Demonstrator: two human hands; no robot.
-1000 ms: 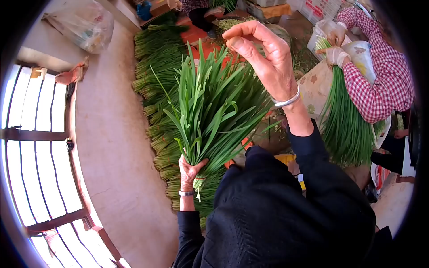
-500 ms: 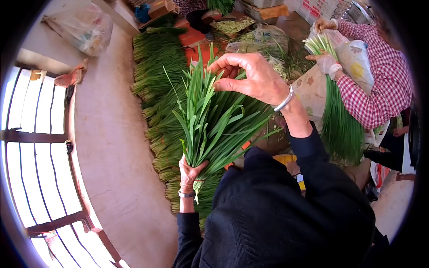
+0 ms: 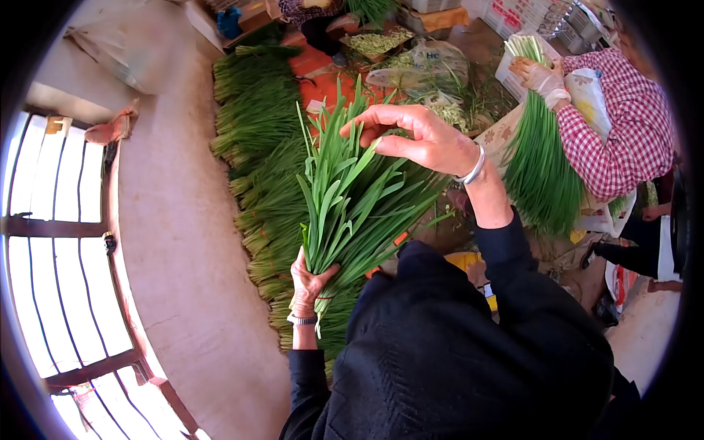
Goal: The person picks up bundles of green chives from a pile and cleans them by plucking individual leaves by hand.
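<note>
A bunch of long green leafy stalks (image 3: 345,198) fans upward, its pale tied ends pointing down. My left hand (image 3: 311,281) is wrapped round its lower part, just above the tie. At the upper leaves, my right hand (image 3: 418,139) has its fingers curled in, with the tip of one leaf at the thumb. The fingertips partly hide that contact. A silver bangle is on the right wrist and a metal band on the left.
Rows of green bundles (image 3: 257,125) lie on the floor beside a pale ledge (image 3: 191,242). A barred window (image 3: 66,293) is at left. At upper right, a co-worker in a checked shirt (image 3: 623,125) holds another bundle (image 3: 543,169). Another person is partly visible at the top.
My right hand has come down from above the bunch to its upper leaves, its fingers closing. My left hand keeps its hold. The co-worker's bundle has shifted and tilted.
</note>
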